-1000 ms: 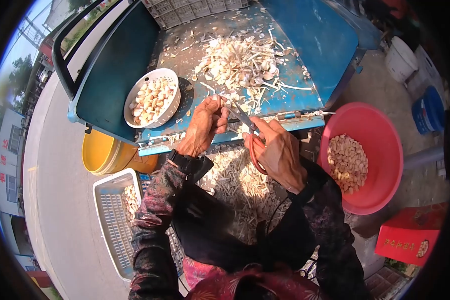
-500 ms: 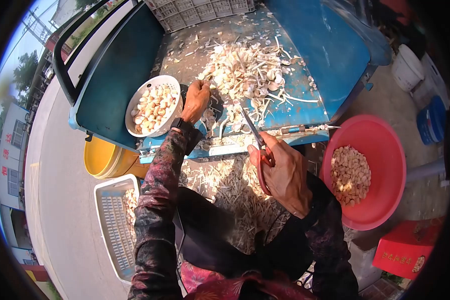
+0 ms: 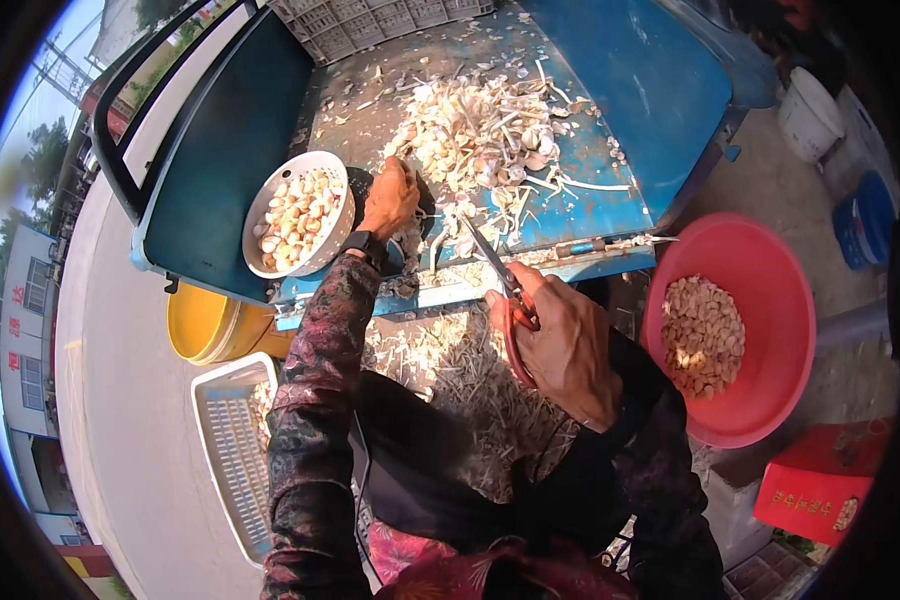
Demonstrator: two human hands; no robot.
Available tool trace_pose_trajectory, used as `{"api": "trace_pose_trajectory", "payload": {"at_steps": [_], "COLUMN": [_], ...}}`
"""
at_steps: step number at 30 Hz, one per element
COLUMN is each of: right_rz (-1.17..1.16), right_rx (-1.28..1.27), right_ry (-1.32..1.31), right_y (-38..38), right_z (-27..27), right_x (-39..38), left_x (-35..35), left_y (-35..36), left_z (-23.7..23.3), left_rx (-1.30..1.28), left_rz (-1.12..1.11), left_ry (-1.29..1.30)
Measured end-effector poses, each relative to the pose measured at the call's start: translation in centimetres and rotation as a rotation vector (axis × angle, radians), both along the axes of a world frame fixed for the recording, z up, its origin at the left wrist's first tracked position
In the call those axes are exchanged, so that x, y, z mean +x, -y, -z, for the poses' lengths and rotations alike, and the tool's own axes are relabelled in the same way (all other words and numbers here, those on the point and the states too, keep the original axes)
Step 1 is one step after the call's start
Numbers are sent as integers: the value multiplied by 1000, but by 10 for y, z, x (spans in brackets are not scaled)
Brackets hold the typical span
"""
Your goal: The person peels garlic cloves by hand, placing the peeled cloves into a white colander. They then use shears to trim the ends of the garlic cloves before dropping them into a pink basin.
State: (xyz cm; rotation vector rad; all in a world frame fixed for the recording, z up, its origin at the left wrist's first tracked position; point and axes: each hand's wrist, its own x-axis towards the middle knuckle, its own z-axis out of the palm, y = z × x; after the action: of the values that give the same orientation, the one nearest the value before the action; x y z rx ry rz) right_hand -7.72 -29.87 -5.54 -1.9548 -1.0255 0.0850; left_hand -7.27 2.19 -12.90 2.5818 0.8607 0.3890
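My right hand (image 3: pixel 570 345) grips red-handled scissors (image 3: pixel 488 250), whose dark blades point up and left over the front edge of the blue truck bed (image 3: pixel 610 190). My left hand (image 3: pixel 390 203), with a dark band at the wrist, is on the bed at the near left side of a heap of garlic (image 3: pixel 480 140) with loose skins and cut stems. Its fingers are curled together, and whatever they hold is hidden. Just left of it, a white perforated bowl (image 3: pixel 253 235) holds trimmed garlic bulbs (image 3: pixel 298 220).
A pink basin (image 3: pixel 785 330) with garlic cloves stands at the right, above a red box (image 3: pixel 810 490). Below the bed's left corner are a yellow bucket (image 3: pixel 195 325) and a white slatted basket (image 3: pixel 225 440). A grey crate (image 3: pixel 370 25) sits at the back.
The view has shifted slightly. My left hand stays by the heap's left edge, its fingers now curled in more. My right hand still holds the scissors in nearly the same place.
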Motion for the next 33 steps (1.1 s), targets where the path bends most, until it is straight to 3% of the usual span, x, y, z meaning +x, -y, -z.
{"api": "trace_pose_trajectory", "payload": {"at_steps": [4, 6, 8, 12, 17, 19, 20, 22, 23, 26, 29, 33], "right_rz": [19, 18, -8, -5, 28, 35, 49, 62, 60, 62, 29, -19], "right_rx": [-11, -21, -27, 9, -20, -46, -93, -133, -94, -36, 20, 71], "right_ry": [52, 58, 35, 58, 78, 93, 54, 13, 25, 36, 175, 157], "right_y": [-3, -5, -4, -3, -4, -4, -5, -8, -8, -9, -10, -8], "right_z": [2, 3, 2, 8, 11, 9, 5, 4, 7, 9, 18, 18], "right_x": [0, 0, 0, 3, 5, 4, 3, 2, 3, 4, 5, 2], "left_x": [-21, -21, -11, 2, 1, -12, -20, -36, -44, -67, -82, -94], "left_y": [6, 9, 11, 8, 1, 4, 10, 26, 42, 75, 105, 122], "left_z": [-14, -19, -19, -10, -3, -7, -12, -32, -46, -67, -85, -89], "left_rx": [-410, -382, 0, 159, 185, -33, -30, -874, -965, -1147, -1155, -1138], "left_rz": [-160, -164, -119, 32, 58, 123, 121, 108, 103, 230, 282, 335], "left_ry": [260, 240, 84, -145, -128, 133, 129, 320, 310, 372, 311, 313]}}
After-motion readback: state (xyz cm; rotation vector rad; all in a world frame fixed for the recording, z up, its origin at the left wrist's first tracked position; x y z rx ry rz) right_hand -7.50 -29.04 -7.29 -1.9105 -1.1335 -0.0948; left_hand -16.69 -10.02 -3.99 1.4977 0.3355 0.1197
